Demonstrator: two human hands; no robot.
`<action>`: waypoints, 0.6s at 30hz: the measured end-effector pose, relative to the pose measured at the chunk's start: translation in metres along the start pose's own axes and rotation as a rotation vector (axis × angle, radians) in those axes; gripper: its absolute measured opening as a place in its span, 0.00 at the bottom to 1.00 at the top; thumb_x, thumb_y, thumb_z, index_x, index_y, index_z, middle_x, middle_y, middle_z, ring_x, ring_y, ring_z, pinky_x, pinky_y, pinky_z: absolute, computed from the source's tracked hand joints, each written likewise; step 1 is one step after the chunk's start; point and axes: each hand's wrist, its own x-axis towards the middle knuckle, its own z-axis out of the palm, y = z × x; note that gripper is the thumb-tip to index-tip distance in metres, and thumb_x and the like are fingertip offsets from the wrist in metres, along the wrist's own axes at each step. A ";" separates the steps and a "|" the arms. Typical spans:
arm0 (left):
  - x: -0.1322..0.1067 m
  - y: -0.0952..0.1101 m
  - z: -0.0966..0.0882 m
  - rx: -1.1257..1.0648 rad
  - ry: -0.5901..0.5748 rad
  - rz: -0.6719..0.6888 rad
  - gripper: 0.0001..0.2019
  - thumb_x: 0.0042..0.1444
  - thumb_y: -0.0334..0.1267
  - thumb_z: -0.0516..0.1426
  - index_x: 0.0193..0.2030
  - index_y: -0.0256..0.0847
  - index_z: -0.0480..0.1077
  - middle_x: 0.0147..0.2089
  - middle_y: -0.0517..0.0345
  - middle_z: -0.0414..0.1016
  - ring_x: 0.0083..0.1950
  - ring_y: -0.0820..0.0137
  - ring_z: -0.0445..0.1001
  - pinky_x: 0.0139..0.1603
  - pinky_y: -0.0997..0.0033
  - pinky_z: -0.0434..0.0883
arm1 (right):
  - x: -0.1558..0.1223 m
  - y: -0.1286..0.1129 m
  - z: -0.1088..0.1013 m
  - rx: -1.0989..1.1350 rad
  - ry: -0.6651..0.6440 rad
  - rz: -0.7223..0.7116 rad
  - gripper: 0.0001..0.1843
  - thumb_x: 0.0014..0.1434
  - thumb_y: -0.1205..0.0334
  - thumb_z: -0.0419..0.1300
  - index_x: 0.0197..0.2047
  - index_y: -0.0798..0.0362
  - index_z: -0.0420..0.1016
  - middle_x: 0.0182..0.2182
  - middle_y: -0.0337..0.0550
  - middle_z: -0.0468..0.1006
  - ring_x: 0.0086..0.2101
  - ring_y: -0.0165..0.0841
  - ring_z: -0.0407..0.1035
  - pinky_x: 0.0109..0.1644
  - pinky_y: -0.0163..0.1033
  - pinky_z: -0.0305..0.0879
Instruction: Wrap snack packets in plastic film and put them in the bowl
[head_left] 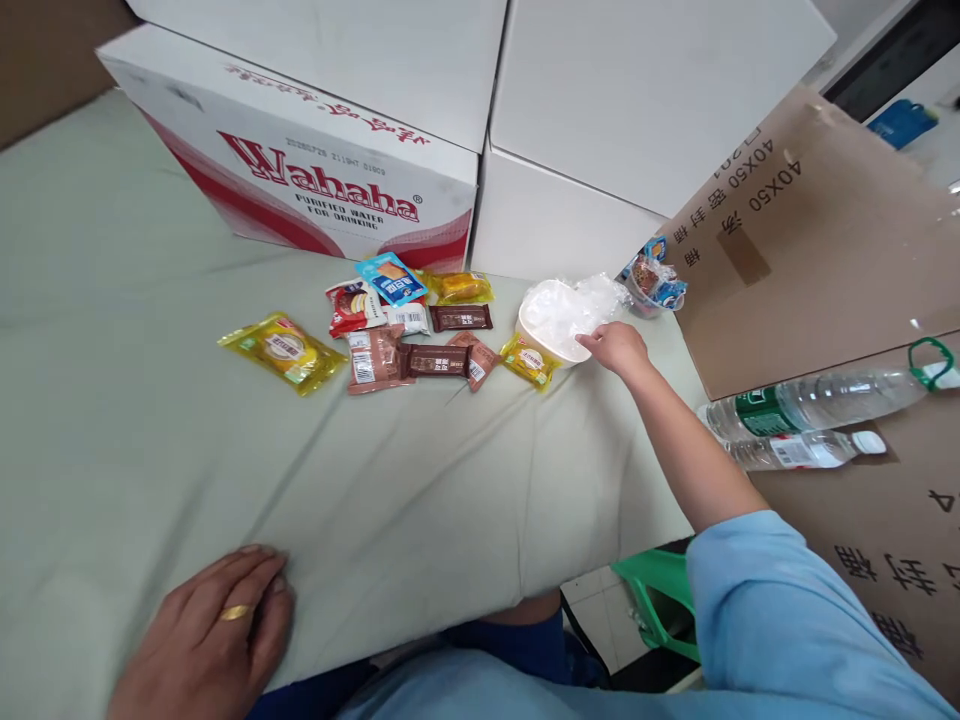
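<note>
My right hand point(619, 347) reaches forward and pinches the near rim of a white bowl point(541, 335) lined with a clear plastic bag point(574, 300). Left of the bowl lie several snack packets on the pale green cloth: a small yellow packet point(529, 361), brown bars point(437, 361), a blue packet point(390, 278), a red one point(351, 306) and a large yellow packet point(284, 350). My left hand point(204, 635), with a gold ring, rests flat on the cloth at the near edge, fingers together, holding nothing.
A red-and-white Wahaha carton point(300, 150) and white boxes point(637, 100) stand behind the snacks. Right of the bowl sits a cup of wrapped sweets point(651, 282). Brown cardboard point(810, 240) and two water bottles point(810, 420) lie at right. A green stool point(660, 600) shows below.
</note>
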 end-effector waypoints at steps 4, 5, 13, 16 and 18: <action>0.007 0.010 -0.007 0.152 0.004 0.157 0.09 0.67 0.38 0.54 0.51 0.44 0.71 0.48 0.44 0.79 0.50 0.48 0.80 0.54 0.42 0.78 | -0.004 -0.011 0.016 0.076 0.078 0.103 0.07 0.50 0.61 0.71 0.25 0.49 0.77 0.29 0.44 0.80 0.37 0.40 0.74 0.41 0.41 0.67; 0.009 0.011 -0.008 0.163 0.014 0.181 0.09 0.67 0.38 0.54 0.51 0.42 0.71 0.48 0.43 0.79 0.50 0.48 0.80 0.53 0.43 0.79 | -0.007 -0.012 0.017 0.144 0.096 0.098 0.07 0.49 0.63 0.69 0.24 0.49 0.76 0.28 0.43 0.79 0.37 0.39 0.73 0.41 0.40 0.67; 0.010 0.012 -0.009 0.174 0.048 0.218 0.08 0.67 0.34 0.54 0.49 0.39 0.72 0.47 0.43 0.78 0.50 0.50 0.79 0.53 0.48 0.78 | -0.033 -0.016 -0.011 0.906 -0.015 0.114 0.13 0.46 0.58 0.71 0.26 0.50 0.69 0.22 0.32 0.69 0.26 0.27 0.63 0.29 0.32 0.65; 0.009 0.014 -0.008 0.156 0.053 0.199 0.08 0.66 0.33 0.54 0.48 0.39 0.73 0.47 0.44 0.78 0.50 0.51 0.78 0.55 0.49 0.77 | -0.041 -0.022 -0.021 1.051 -0.040 0.142 0.17 0.44 0.59 0.71 0.25 0.49 0.63 0.21 0.31 0.69 0.24 0.26 0.65 0.31 0.32 0.71; 0.009 0.015 -0.008 0.133 0.056 0.177 0.08 0.65 0.33 0.55 0.47 0.40 0.74 0.46 0.45 0.79 0.50 0.53 0.78 0.55 0.50 0.77 | -0.052 -0.026 -0.023 1.225 -0.024 0.123 0.19 0.44 0.62 0.71 0.25 0.49 0.61 0.21 0.29 0.68 0.23 0.23 0.64 0.30 0.30 0.73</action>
